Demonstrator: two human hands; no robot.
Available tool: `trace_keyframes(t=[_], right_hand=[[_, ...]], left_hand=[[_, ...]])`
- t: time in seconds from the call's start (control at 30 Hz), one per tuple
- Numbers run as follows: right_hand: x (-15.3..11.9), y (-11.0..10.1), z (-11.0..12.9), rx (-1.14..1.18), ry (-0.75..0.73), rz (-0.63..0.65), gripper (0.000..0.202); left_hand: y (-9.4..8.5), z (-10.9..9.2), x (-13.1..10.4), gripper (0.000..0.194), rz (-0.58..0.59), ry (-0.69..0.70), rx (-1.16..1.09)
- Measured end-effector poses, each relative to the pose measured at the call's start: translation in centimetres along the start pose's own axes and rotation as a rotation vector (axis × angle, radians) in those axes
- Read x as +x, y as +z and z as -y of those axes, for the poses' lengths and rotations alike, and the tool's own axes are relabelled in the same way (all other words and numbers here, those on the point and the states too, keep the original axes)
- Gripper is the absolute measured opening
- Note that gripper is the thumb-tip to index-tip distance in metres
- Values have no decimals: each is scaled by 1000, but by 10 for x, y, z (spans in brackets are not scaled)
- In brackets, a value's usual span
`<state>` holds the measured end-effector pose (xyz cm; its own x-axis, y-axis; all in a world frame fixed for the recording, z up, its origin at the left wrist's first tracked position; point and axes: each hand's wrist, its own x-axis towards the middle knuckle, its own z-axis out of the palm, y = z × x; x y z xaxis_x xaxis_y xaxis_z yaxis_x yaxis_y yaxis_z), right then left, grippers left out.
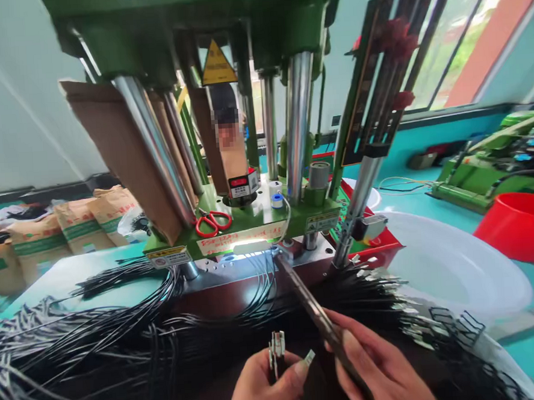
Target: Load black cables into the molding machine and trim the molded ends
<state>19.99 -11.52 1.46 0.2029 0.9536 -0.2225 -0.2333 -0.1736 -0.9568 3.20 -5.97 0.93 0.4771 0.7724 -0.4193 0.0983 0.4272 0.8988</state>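
My left hand (269, 384) is closed around several cable connectors (278, 344) with metal ends pointing up, and one more pale connector tip (310, 358) sticks out by the thumb. My right hand (380, 362) wraps round a long, narrow metal tool (309, 303), whose exact kind I cannot make out. Its far end reaches the lit slot of a green press machine (268, 212), beside a row of thin black cables (260, 279) coming out of that slot. The tips inside the press are hidden.
Bundles of black cables (98, 337) cover the bench at left, with connector ends (405, 312) at right. Red-handled scissors (213, 223) lie on the press. A white tub (461, 266) and red bucket (522, 226) stand right; paper sacks (76, 227) stand left. Behind the press is a person (235, 159).
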Motion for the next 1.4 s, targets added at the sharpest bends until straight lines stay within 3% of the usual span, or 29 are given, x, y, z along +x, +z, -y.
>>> trace_keyframes(t=[0.1, 0.2, 0.37, 0.63, 1.07, 1.13, 1.23, 1.3, 1.4], right_hand=[[13, 28, 1, 48, -18, 23, 63], [17, 36, -1, 70, -26, -5, 62], [13, 35, -2, 2, -20, -13, 58], [14, 37, -4, -98, -57, -34, 54], [15, 36, -19, -298, -316, -46, 39], [13, 35, -16, -283, -283, -44, 40], [9, 30, -8, -131, -99, -26, 47], [6, 26, -5, -14, 21, -47, 53], [5, 22, -5, 49, 57, -96, 56]], left_hand=[[-1, 2, 2, 56, -17, 2, 82], [-2, 3, -1, 54, -9, -5, 65], [0, 0, -4, 56, -16, -51, 17], [1, -4, -3, 53, 44, -16, 44], [6, -7, -5, 48, -20, -42, 27], [5, -6, -6, 46, 16, -35, -4], [0, -4, -8, 43, 55, -16, -184], [-4, -3, -9, 45, 17, -5, -330], [-7, -3, -10, 51, -42, 1, -398]])
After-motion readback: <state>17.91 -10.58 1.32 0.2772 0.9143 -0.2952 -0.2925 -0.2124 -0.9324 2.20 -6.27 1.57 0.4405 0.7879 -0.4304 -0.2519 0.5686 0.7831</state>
